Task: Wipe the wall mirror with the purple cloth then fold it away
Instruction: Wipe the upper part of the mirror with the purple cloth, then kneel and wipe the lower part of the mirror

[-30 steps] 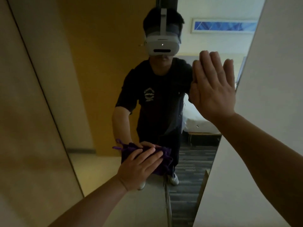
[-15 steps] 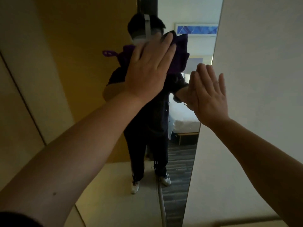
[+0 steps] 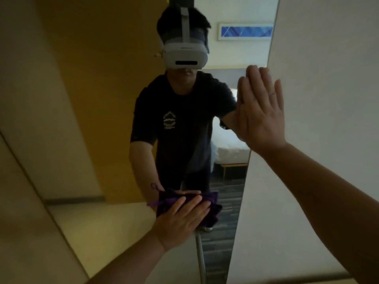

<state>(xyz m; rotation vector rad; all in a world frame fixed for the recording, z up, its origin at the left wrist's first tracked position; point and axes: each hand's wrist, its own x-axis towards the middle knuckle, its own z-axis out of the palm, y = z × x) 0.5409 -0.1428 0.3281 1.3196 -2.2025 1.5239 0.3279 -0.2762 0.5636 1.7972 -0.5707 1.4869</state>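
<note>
A tall wall mirror [image 3: 114, 99] fills the middle of the view and reflects a person in a dark shirt wearing a headset. My left hand [image 3: 180, 220] lies flat on the purple cloth [image 3: 209, 210], pressing it against the lower part of the glass. The cloth is bunched, with a thin loop sticking out at its left side. My right hand [image 3: 260, 111] is flat with fingers together, braced against the mirror's right edge higher up.
A pale wall [image 3: 328, 78] runs along the mirror's right side. A beige panel [image 3: 24, 181] borders it on the left. The reflection shows a bed, a dark carpet and a blue framed picture.
My left hand has swept the cloth from the top of the mirror down to its lower part. My right hand has stayed braced at the right edge.
</note>
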